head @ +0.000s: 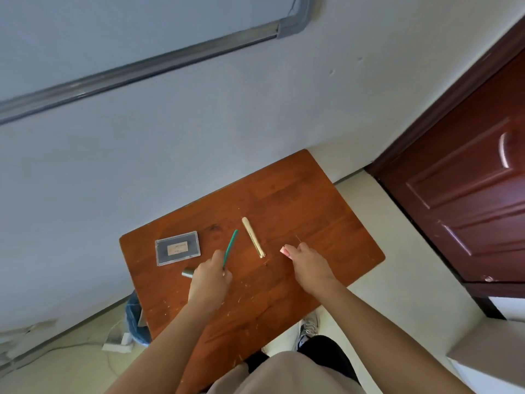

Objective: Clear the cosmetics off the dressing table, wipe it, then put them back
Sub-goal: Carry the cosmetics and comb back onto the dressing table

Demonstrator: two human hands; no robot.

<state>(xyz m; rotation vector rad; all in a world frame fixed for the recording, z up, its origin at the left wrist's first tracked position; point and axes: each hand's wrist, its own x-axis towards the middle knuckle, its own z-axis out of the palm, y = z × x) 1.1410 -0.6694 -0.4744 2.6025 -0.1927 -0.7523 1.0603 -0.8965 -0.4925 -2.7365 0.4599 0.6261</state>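
Note:
A small brown wooden table (298,200) stands against the wall. On it lie a clear flat case (177,247) with a dark insert, a gold stick (253,237) and a short silver cylinder (188,272). My left hand (210,277) pinches the near end of a thin green pencil (230,247), whose far end points away; the silver cylinder sits just left of that hand. To the right of the gold stick, my right hand (305,261) holds a small pink thing (285,250) and what looks like a thin dark stick at its fingertips.
A dark red door (466,194) stands at the right. A blue bin (136,319) and white cables sit on the floor left of the table. My shoe (308,328) is at the table's near right corner. A framed board (142,64) hangs on the wall.

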